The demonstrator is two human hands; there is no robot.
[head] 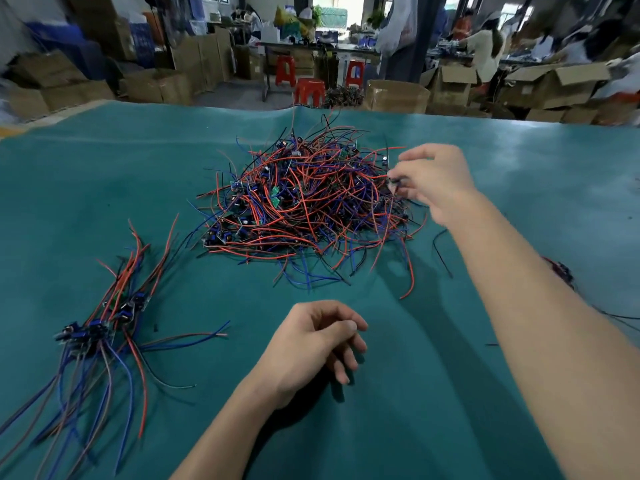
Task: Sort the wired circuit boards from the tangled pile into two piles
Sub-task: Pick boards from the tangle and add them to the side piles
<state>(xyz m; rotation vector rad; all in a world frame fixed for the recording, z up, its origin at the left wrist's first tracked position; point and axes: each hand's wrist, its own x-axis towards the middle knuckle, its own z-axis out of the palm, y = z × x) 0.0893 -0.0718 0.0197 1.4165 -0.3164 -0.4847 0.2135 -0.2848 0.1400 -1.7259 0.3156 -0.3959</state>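
Observation:
A tangled pile (304, 202) of small circuit boards with red, blue and black wires lies mid-table on the green mat (381, 375). At the pile's right edge, my right hand (433, 181) pinches a small wired board between thumb and fingertips. My left hand (311, 344) rests low on the mat in front of the pile, fingers loosely curled, holding nothing. A sorted pile (104, 317) of boards with wires laid alongside one another lies at the left. Another small bunch of wired boards (561, 271) shows at the right, partly hidden behind my right forearm.
A loose black wire (441, 251) lies right of the tangled pile. Beyond the table's far edge stand cardboard boxes (398, 95), red stools (310, 90) and other workbenches with people.

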